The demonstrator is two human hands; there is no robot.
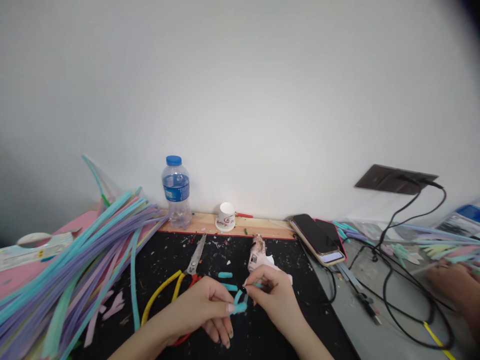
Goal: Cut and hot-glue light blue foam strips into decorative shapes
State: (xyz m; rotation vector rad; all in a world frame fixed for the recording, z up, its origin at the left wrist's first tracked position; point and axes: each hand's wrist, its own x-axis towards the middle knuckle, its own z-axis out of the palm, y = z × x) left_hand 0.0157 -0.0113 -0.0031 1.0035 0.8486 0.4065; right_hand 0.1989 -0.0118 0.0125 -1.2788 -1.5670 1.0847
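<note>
My left hand (213, 311) pinches a small bent turquoise fuzzy piece (240, 306) between thumb and forefinger, over the black mat (270, 332). Close on its right, my right hand (268, 290) is closed, its fingertips at a small dark bit by the top of that piece; what exactly it grips is too small to tell. Short turquoise pieces (225, 275) lie just beyond the hands. A pink glue gun (258, 255) rests behind my right hand. Scissors with yellow and red handles (193, 265) lie partly under my left forearm.
Pastel fuzzy stems (101, 250) are heaped at the left. A water bottle (176, 192) and paper cup (226, 216) stand by the wall. Phones (318, 237) and black cables (388, 280) lie at the right. Another person's hand (453, 285) shows at the right edge.
</note>
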